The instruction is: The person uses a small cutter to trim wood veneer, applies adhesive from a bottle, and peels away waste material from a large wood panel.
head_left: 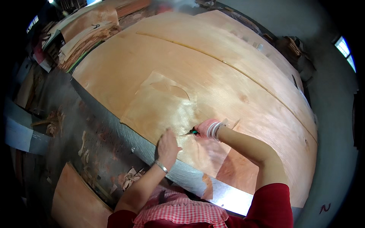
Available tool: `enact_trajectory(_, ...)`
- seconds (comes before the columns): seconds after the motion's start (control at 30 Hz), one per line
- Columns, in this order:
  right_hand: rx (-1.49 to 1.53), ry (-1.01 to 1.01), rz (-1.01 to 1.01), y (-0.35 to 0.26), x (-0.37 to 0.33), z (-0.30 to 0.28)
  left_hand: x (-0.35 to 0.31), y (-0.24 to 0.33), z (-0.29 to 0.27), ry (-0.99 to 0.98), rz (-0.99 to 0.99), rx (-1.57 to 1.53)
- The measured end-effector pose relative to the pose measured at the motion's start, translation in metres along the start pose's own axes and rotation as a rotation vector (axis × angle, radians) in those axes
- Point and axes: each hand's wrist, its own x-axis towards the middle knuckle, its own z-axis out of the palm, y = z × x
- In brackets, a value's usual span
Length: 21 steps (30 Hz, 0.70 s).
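A large sheet of thin tan wood veneer covers the work table in front of me. My left hand, bare with a silver bracelet at the wrist, lies on the veneer near the table's front edge, thumb apart from the fingers. My right hand wears a pink-and-white knit glove and is closed around a small cutting knife with a dark and green handle. The blade points left, toward my left hand, and its tip meets the veneer. A smaller veneer patch lies ahead of both hands, with a curved slit across it.
A long thin wooden stick lies across the sheet. Along the front runs the table's metal edge. Stacked veneer stands at the far left; scraps litter the floor. Another veneer piece leans at the lower left.
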Motion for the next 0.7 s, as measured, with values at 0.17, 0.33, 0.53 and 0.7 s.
enact_trajectory(0.17, -0.168, 0.174, -0.107, -0.009, -0.021, -0.005, 0.001, 0.052, 0.032, -0.058, 0.464, -0.266)
enact_trajectory(0.33, -0.126, 0.143, -0.124, 0.005, -0.013, 0.005, 0.002, 0.052, 0.039, -0.024, 0.516, -0.244)
enact_trajectory(0.53, 0.023, 0.217, 0.081, 0.025, -0.051, 0.036, -0.003, 0.05, 0.04, -0.004, 0.501, -0.234)
enact_trajectory(0.7, 0.064, 0.259, 0.175, 0.023, -0.06, 0.043, 0.0, 0.054, 0.04, -0.028, 0.525, -0.214)
